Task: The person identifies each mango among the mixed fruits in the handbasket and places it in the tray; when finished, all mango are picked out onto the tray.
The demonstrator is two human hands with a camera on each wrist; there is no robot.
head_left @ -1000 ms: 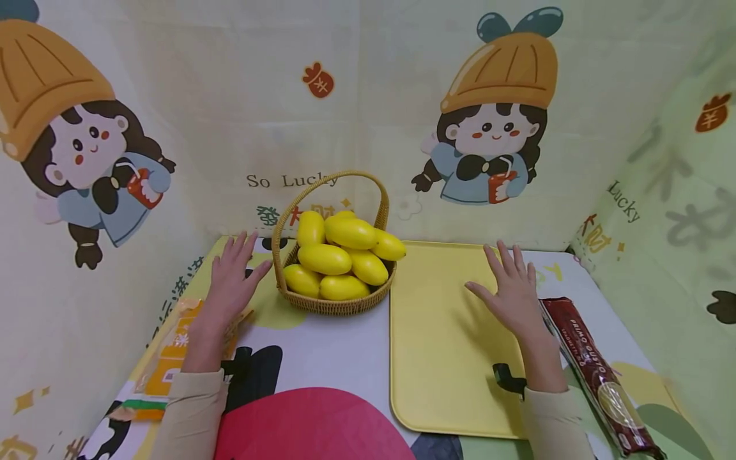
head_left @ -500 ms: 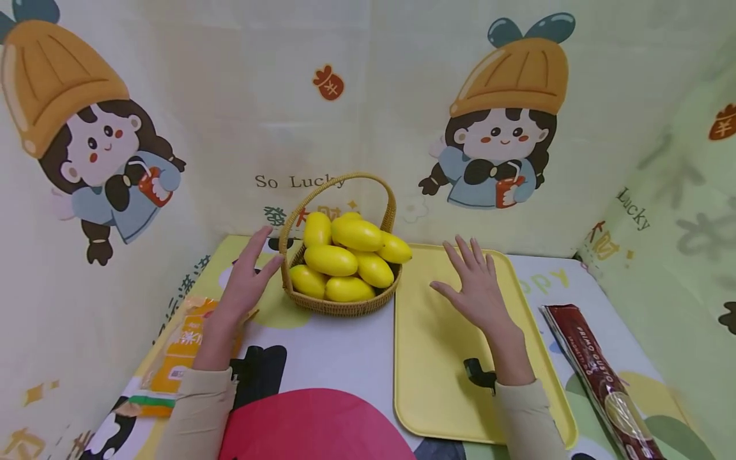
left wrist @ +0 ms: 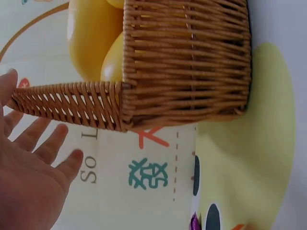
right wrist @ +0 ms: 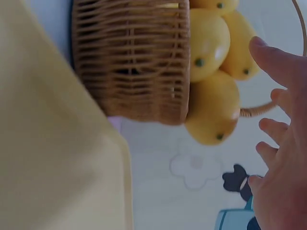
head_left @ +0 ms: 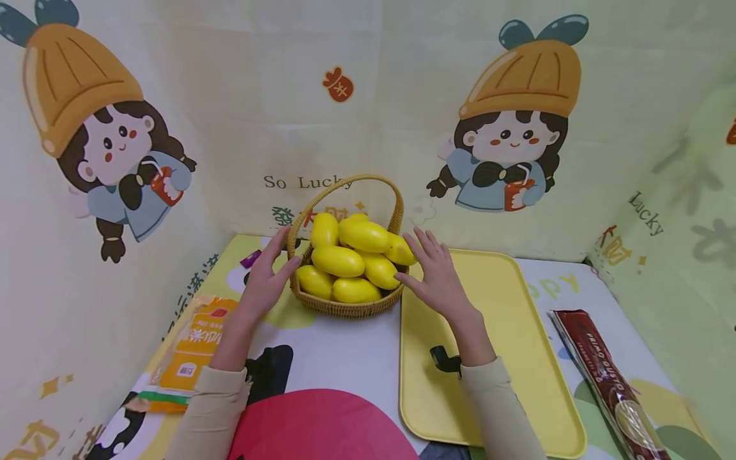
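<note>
A wicker basket [head_left: 349, 310] with a tall arched handle stands at the back of the table, heaped with yellow mangoes [head_left: 338, 260]. My left hand [head_left: 263, 281] is at the basket's left side, fingers spread beside the foot of the handle. In the left wrist view its thumb [left wrist: 6, 86] overlaps the handle's edge; whether it touches cannot be told. On the other side, my right hand [head_left: 439, 278] hovers by the mangoes with fingers apart. The right wrist view shows a gap between that hand [right wrist: 283, 143] and the basket [right wrist: 139, 62].
A yellow tray [head_left: 506, 383] lies right of the basket, under my right forearm. An orange snack packet [head_left: 195, 338] lies left, partly behind my left arm. A dark red spaghetti packet [head_left: 604, 377] lies far right. Something small and purple [head_left: 250, 259] is near the left hand.
My right hand has swept left, from over the tray's right side to the basket. The left hand has moved slightly right, up to the basket's side. The basket has stayed in place.
</note>
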